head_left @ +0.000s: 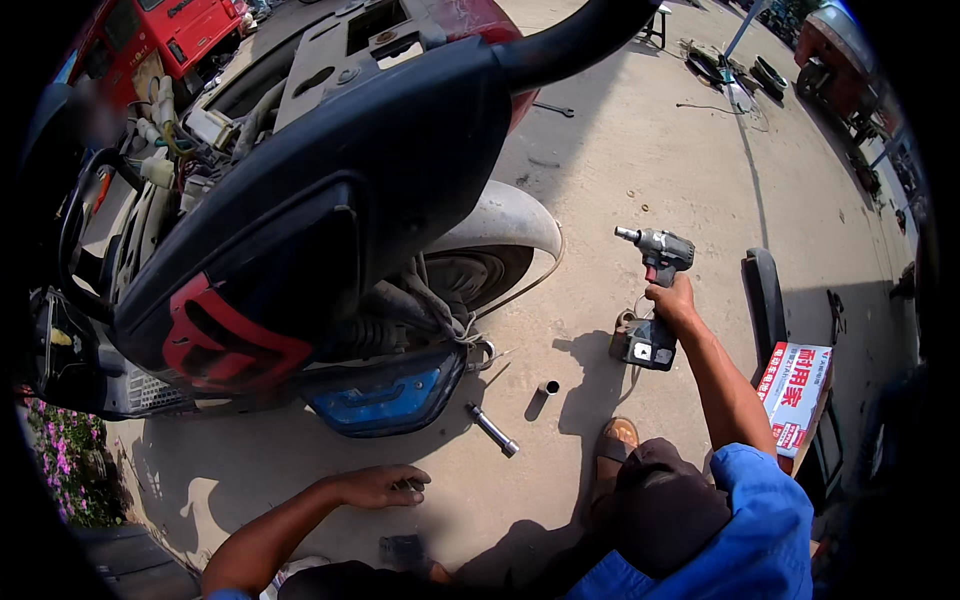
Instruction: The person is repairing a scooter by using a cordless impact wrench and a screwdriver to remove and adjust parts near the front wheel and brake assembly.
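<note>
My right hand [675, 300] is wrapped around the grip of a dark cordless impact wrench [668, 248], held out over the ground on the right. Its socket end points left, toward the vehicle, and a battery pack sits at its base. My left hand [380, 487] hangs low at the left with fingers curled; a small thing seems to be in them, too small to name. Ahead of it lies a long silver socket [493, 430]. A short metal tube [548, 387] stands upright to its right. The black electric scooter or trike [330, 190] with red and blue panels fills the upper left.
A rear wheel [480, 270] shows under a pale mudguard. A wrench [555, 108] lies farther off. On the right are a long black part [764, 300] and a red, white and blue box [797, 395]. A red vehicle [165, 45] stands at the back left.
</note>
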